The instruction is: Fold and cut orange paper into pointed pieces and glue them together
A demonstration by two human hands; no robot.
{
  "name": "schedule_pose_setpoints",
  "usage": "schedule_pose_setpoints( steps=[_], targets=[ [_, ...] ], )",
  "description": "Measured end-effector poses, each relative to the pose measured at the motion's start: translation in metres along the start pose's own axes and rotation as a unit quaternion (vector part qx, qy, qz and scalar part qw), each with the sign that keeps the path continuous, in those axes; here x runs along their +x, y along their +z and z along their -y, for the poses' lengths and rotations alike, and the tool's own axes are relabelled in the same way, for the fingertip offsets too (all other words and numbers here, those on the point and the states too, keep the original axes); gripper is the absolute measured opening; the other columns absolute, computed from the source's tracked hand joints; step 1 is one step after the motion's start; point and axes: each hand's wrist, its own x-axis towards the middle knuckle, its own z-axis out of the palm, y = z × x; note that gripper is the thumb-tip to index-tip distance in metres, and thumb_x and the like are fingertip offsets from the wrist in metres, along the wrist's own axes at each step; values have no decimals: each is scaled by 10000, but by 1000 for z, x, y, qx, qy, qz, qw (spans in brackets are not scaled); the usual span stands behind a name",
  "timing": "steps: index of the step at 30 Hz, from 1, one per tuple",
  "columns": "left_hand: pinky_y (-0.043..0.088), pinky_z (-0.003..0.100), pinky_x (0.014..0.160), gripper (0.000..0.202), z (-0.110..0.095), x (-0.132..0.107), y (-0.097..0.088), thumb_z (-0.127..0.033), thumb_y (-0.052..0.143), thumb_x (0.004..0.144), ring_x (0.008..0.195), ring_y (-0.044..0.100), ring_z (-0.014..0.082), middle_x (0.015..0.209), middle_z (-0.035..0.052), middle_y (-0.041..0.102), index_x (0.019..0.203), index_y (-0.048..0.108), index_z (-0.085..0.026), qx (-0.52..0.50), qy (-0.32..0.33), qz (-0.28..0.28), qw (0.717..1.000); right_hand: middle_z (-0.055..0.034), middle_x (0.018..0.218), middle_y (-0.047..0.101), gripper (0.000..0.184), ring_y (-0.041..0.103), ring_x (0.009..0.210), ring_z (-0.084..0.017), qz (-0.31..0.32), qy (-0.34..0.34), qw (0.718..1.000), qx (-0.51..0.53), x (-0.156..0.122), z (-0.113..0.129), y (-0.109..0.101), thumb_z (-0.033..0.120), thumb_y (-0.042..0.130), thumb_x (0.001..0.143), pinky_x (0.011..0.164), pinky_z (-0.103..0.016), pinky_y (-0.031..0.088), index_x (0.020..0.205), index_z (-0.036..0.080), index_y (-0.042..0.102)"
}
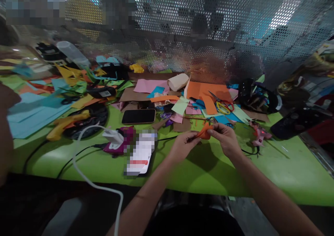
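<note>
Between my two hands, a small piece of orange paper (205, 131) is held above the green table (193, 175); it looks folded or curled. The fingers of my left hand (184, 144) pinch its left end. My right hand (225, 138) grips the right end with thumb and fingers. Just beyond the hands lie paper scraps, among them a pale green sheet (180, 105) and an orange sheet (211, 91). Scissors with red and yellow handles (224, 106) rest on the scraps. A pink glue gun (261, 133) lies right of my right hand.
A lit phone (141, 154) and a dark phone (138, 116) lie to the left. Near them is a purple power strip (127, 140) with a white cable (86, 177). A yellow glue gun (68, 123) sits on a black plate (100, 116). Perforated metal (167, 31) stands behind.
</note>
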Motion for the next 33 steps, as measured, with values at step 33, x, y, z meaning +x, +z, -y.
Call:
schedule_pose_setpoints(
  steps=[33],
  targets=[
    [505,278,751,204,7,0,2,-312,672,805,802,665,180,847,43,752,902,778,-167,-27,-33,-33,999,31,594,509,426,416,576,-119,10,4,1000,-9,1,1,-1,544,847,589,544,-261,317,627,198,601]
  ],
)
